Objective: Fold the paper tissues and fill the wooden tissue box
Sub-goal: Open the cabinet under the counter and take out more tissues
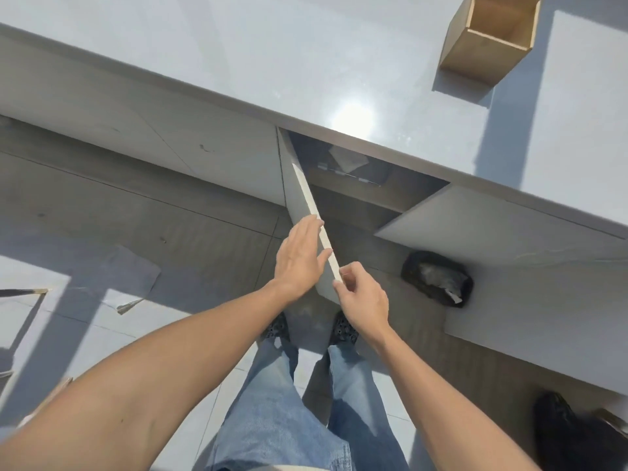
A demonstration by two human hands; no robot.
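Observation:
The wooden tissue box [489, 39] stands open and looks empty at the far right of the pale countertop [272, 56]. Below the counter a cabinet door [307, 198] is swung open toward me. My left hand [299, 256] lies flat against the door's outer face with fingers spread. My right hand [362, 297] pinches the door's near corner edge between thumb and fingers. Inside the dark cabinet lies a pale packet [348, 161], perhaps tissues; I cannot tell for sure.
A second cabinet door [475, 229] hangs open to the right. A black bag with crumpled waste [438, 280] sits on the floor beneath it. Another dark object [571, 433] lies at the lower right. Paper scraps [129, 305] lie on the floor at left. My feet [312, 329] stand near the door.

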